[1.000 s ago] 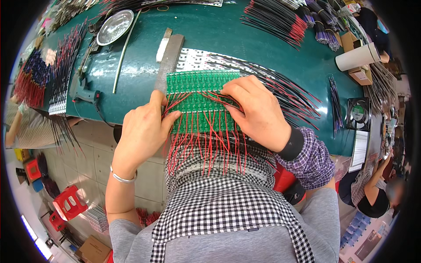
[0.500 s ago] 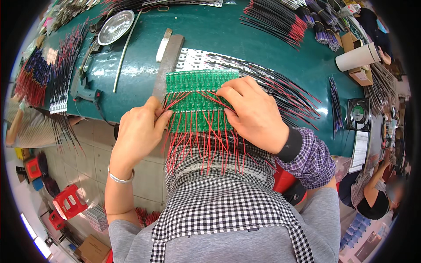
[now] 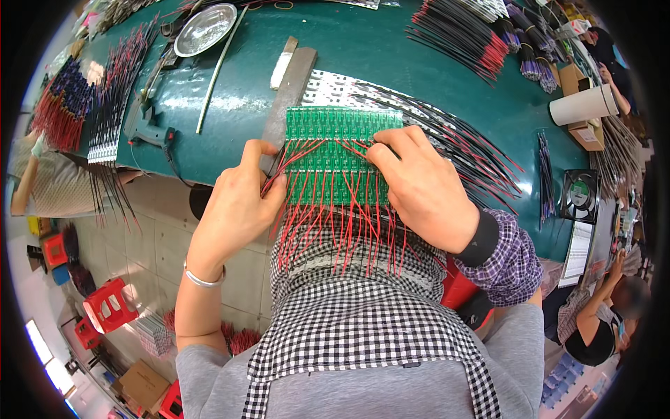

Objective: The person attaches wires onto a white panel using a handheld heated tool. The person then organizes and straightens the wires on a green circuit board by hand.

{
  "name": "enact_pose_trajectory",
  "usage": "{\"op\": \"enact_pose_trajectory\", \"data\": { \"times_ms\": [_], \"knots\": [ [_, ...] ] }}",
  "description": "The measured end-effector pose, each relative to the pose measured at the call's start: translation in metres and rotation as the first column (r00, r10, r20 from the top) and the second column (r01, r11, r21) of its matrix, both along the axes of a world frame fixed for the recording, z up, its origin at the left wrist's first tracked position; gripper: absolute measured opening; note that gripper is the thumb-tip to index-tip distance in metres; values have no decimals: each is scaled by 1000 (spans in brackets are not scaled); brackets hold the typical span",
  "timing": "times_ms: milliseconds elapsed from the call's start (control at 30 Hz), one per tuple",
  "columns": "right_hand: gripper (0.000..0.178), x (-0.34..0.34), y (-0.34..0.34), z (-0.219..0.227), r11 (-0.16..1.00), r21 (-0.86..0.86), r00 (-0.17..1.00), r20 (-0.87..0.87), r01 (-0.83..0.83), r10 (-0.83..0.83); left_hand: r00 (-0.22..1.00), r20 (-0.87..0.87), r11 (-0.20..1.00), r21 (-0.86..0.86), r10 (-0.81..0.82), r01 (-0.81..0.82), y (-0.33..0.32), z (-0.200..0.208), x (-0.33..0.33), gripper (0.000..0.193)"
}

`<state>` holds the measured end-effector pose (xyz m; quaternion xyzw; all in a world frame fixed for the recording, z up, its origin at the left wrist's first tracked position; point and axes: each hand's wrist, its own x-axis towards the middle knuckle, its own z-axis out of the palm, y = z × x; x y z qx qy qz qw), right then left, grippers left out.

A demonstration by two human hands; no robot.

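Note:
A panel of green circuit boards lies before me, its near part hanging over the apron at my lap. Rows of red wires cross it and trail off its near edge. At the panel's left edge, my left hand has forefinger and thumb apart, with several gathered red wires running in between; its other fingers are mostly hidden, apparently curled on these wires. My right hand rests over the panel's right side, fingertips pinched at a red wire. The exact grip there is partly hidden.
Behind the panel lie a white board strip with black and red wires and a grey metal bar. A soldering gun, a metal dish and more wire bundles share the green table. Other people sit at both sides.
The whole view has shifted, so things appear farther right. My left forefinger has lifted away from the thumb. My right hand stays at the panel's right side with its fingertips on the wires.

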<state>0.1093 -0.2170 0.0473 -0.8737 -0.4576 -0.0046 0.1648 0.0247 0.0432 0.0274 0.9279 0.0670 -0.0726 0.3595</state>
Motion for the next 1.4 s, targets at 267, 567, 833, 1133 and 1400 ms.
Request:
{"op": "enact_pose_trajectory", "data": {
  "times_ms": [267, 567, 833, 1133, 1400],
  "knots": [
    [34, 10, -2, -6, 997, 81, 998, -67, 12, -6, 977, -194, 812, -553, 92, -186, 6, -9, 4, 29],
    [34, 25, -10, -13, 986, 162, 993, -109, -31, 49, 944, -329, 785, -576, 32, -227, 19, 7, 6, 20],
    [24, 55, -22, -18, 944, 331, 888, -432, -5, 156, 945, -323, 873, -474, -51, -115, 33, 6, 14, 17],
    [23, 68, -40, 1, 933, 263, 669, -743, 246, 34, 981, -192, 933, -357, -25, -46, 70, 1, 19, 13],
    [29, 16, -19, -7, 976, 104, 951, -263, 193, -160, 971, 238, 998, -61, -12, 27, 48, 46, 22, 27]
  ]
}}
